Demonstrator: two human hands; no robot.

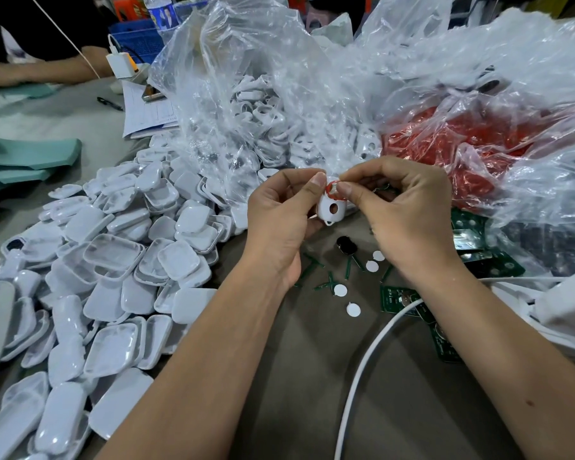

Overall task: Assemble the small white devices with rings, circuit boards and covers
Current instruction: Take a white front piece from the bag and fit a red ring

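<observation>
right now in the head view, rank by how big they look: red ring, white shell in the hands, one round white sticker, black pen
1. white shell
2. black pen, though it lies farther off, so unsure against the shell
3. red ring and round sticker: look alike

Open grey counter (395, 393) near, crossed by curving white cable (356, 386). Blocked left by heaped white plastic covers (113, 267). Blocked behind by crumpled clear plastic bags (279, 78).

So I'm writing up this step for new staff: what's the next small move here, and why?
Probably press the red ring down into its seat on the white shell. The left hand holds the shell while the right hand pinches the ring at the shell's top edge; it looks not yet seated, so the circuit boards on the table should wait.
</observation>
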